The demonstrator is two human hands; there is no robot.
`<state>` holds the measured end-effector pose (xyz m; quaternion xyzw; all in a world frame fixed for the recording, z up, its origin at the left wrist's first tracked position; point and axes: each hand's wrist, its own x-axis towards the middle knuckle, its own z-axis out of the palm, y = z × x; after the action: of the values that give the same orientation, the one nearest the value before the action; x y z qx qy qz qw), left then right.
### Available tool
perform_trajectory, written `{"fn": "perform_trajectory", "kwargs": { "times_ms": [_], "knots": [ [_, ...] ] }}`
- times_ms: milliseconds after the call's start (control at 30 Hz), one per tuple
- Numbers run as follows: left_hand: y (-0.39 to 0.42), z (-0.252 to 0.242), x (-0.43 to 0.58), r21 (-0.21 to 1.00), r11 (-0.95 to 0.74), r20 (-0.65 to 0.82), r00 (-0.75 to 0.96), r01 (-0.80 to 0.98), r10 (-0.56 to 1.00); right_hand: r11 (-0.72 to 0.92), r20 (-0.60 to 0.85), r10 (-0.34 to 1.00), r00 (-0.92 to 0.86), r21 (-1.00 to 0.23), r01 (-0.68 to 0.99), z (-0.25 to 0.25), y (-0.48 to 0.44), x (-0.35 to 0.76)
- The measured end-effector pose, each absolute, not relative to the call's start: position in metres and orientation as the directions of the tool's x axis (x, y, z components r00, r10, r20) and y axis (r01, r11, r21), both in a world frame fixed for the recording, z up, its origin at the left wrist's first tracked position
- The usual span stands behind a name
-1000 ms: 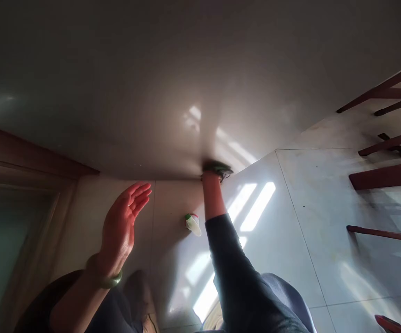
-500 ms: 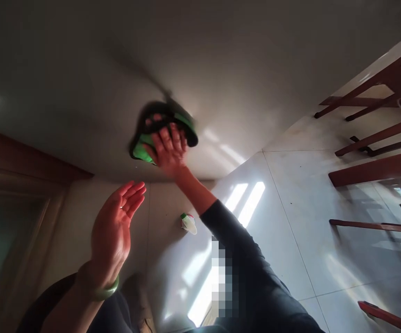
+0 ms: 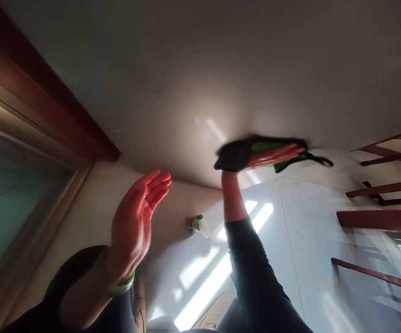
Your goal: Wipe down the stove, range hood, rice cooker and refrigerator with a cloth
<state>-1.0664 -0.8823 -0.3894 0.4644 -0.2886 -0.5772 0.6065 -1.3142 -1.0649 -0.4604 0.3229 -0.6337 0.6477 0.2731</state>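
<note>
Right hand [image 3: 273, 156] stands raised at 3 o'clock, forearm upright, fingers extended, pressing a black-and-green cloth [image 3: 237, 155] flat against a pale smooth surface [image 3: 186, 92]; the flat palm appears to keep the cloth in contact. Left hand [image 3: 136, 222] is released, open and empty at 8 o'clock, a green bangle [image 3: 120, 289] at its wrist.

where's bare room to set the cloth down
Pale tile shows between the small white-and-green object and the dark red wooden rails: the widest free patch. The smooth grey surface above the right hand and its black-and-green cloth is also free. The far right is crowded by the rails.
</note>
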Motion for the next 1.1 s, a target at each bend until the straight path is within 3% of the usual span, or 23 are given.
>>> {"fn": "perform_trajectory", "kwargs": {
  "times_ms": [67, 133, 167, 233, 300, 367, 433, 533, 633, 700, 767, 833, 900, 933, 1033, 1100],
  "knots": [
    [-0.882, -0.388, -1.061, 0.895, -0.084, -0.184, 0.190, 0.439, -0.964, -0.188, 0.845, -0.254, -0.471, -0.521, -0.833, -0.477, -1.076, -1.252],
    [-0.882, -0.385, -1.057, 0.891, -0.076, -0.188, 0.211, 0.448, -0.959, -0.374, 0.828, -0.541, -0.148, -0.394, -0.840, -0.506, -1.081, -1.204],
    [-0.881, -0.382, -1.056, 0.888, -0.072, -0.190, 0.218, 0.454, -0.957, -0.472, 0.759, -0.647, 0.073, -0.323, -0.820, -0.523, -1.080, -1.190],
    [-0.878, -0.378, -1.055, 0.881, -0.063, -0.188, 0.225, 0.468, -0.956, -0.628, 0.530, -0.708, 0.468, -0.167, -0.760, -0.552, -1.073, -1.190],
    [-0.875, -0.374, -1.053, 0.873, -0.049, -0.180, 0.227, 0.484, -0.957, -0.690, 0.295, -0.695, 0.656, -0.016, -0.723, -0.571, -1.058, -1.226],
    [-0.874, -0.371, -1.049, 0.866, -0.035, -0.172, 0.233, 0.498, -0.957, -0.656, 0.178, -0.729, 0.661, 0.095, -0.749, -0.576, -1.038, -1.291],
    [-0.876, -0.370, -1.043, 0.859, -0.025, -0.176, 0.249, 0.511, -0.952, -0.589, 0.176, -0.778, 0.603, 0.130, -0.798, -0.566, -1.022, -1.367],
    [-0.883, -0.370, -1.035, 0.836, -0.031, -0.209, 0.265, 0.548, -0.941, -0.339, 0.486, -0.768, 0.418, 0.246, -0.908, -0.533, -1.016, -1.451],
    [-0.891, -0.370, -1.034, 0.803, -0.040, -0.243, 0.265, 0.594, -0.933, -0.132, 0.807, -0.549, 0.217, 0.173, -0.976, -0.507, -1.035, -1.451],
    [-0.896, -0.372, -1.039, 0.781, -0.061, -0.268, 0.246, 0.621, -0.932, -0.135, 0.865, -0.473, 0.166, 0.115, -0.984, -0.512, -1.051, -1.407],
    [-0.898, -0.374, -1.046, 0.758, -0.099, -0.298, 0.208, 0.645, -0.931, -0.298, 0.774, -0.560, 0.296, 0.145, -0.943, -0.537, -1.059, -1.351],
    [-0.899, -0.377, -1.051, 0.742, -0.130, -0.320, 0.178, 0.658, -0.930, -0.535, 0.428, -0.728, 0.535, 0.132, -0.834, -0.571, -1.057, -1.308],
    [-0.899, -0.380, -1.053, 0.742, -0.155, -0.333, 0.157, 0.653, -0.930, -0.648, 0.161, -0.744, 0.649, 0.062, -0.759, -0.601, -1.045, -1.295],
    [-0.899, -0.382, -1.052, 0.745, -0.170, -0.339, 0.146, 0.645, -0.929, -0.658, 0.105, -0.745, 0.659, 0.042, -0.752, -0.611, -1.038, -1.301],
    [-0.898, -0.386, -1.044, 0.754, -0.209, -0.355, 0.119, 0.623, -0.927, -0.558, 0.146, -0.816, 0.560, 0.057, -0.828, -0.616, -1.012, -1.364],
    [-0.899, -0.388, -1.036, 0.759, -0.211, -0.351, 0.113, 0.616, -0.930, -0.409, 0.245, -0.875, 0.418, 0.089, -0.908, -0.602, -0.996, -1.419]
  ]
}}
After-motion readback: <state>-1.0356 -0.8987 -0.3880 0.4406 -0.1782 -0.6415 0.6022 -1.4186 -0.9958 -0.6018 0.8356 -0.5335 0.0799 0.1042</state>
